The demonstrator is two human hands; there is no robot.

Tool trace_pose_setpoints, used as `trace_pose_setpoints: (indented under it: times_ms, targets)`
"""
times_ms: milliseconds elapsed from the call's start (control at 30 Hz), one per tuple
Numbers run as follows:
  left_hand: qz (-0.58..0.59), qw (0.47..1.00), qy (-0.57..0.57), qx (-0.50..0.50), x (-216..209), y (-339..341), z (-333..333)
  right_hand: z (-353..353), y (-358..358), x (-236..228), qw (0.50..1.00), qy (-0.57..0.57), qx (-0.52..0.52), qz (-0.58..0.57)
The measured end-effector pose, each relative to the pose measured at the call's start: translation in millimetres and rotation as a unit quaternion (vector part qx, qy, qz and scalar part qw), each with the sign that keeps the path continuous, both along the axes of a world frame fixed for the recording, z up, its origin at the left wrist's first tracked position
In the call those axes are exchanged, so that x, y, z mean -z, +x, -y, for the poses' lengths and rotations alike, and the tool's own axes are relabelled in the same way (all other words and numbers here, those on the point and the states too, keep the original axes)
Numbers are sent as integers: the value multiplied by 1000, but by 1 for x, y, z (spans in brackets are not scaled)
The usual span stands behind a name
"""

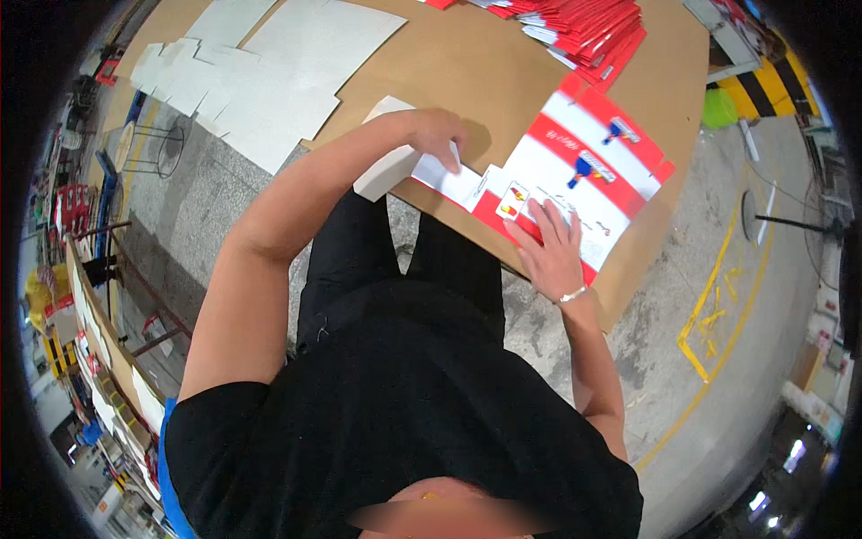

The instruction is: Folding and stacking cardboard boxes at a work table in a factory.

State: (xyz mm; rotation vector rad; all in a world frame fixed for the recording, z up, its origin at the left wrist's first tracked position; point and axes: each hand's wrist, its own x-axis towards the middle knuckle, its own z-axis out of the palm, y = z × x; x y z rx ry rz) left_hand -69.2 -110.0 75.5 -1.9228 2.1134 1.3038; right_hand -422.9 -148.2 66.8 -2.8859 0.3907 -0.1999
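Observation:
A red and white printed carton blank [600,135] lies flat and slanted across the near right part of the table, with small blue pictures on it. My right hand [552,251] rests on its near edge, palm down, fingers spread. A narrow printed flap [462,187] reaches left from the blank toward my left hand [437,135]. The fingers of that hand curl down by the right end of a folded white cardboard piece [388,172], apparently gripping it. This piece sticks out over the table's near edge. My left wrist covers part of it.
Flat white cardboard blanks [269,76] overlap at the table's far left. Fanned red and white cartons [593,36] are heaped at the far right. The brown tabletop [426,67] shows between them. A black and yellow striped block [779,88] stands beyond the right edge.

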Motion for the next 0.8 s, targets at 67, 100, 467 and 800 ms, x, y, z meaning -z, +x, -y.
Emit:
trace_pose_setpoints:
  times_ms: [67,100,467,800]
  targets:
    - [57,997,-51,-34,-6,-17,-8,5,2,-6,999,-44,6,23]
    - [95,987,-119,-51,-2,-29,-18,5,7,-14,999,-2,41,7]
    - [170,928,-308,123,5,34,-143,9,14,7,991,81,35,99]
    - [-488,534,-294,-625,24,-51,-80,11,8,2,991,114,26,72]
